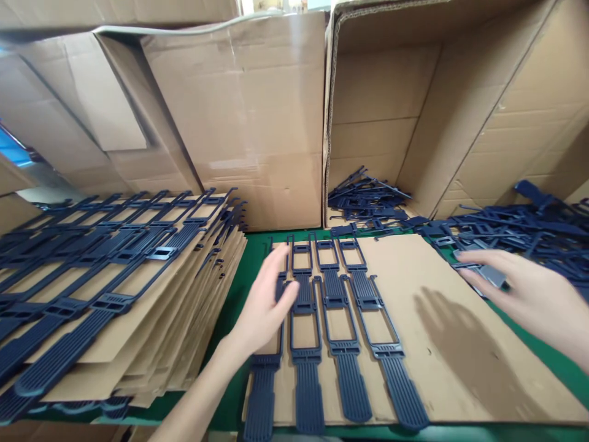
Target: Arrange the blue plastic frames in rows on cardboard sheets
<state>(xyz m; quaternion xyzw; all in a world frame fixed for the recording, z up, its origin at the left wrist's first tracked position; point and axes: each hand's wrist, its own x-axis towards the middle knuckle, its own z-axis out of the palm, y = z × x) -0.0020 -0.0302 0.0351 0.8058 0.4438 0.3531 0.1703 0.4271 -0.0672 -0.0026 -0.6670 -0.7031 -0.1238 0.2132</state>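
My left hand is over the leftmost dark blue plastic strip on a cardboard sheet. Its thumb and fingers are apart, covering part of the strip's frame; whether they touch it I cannot tell. Several such strips, each with a ribbed rounded tongue and an open rectangular frame, lie side by side, like this strip; a second row overlaps behind them. At the sheet's right edge, my right hand has its fingers stretched apart around a shiny dark plastic piece, with no firm grip visible.
To the left stands a tall stack of cardboard sheets layered with similar strips. Loose parts form a heap at right, and a smaller pile sits in an open carton. Cardboard walls rise behind the green tabletop.
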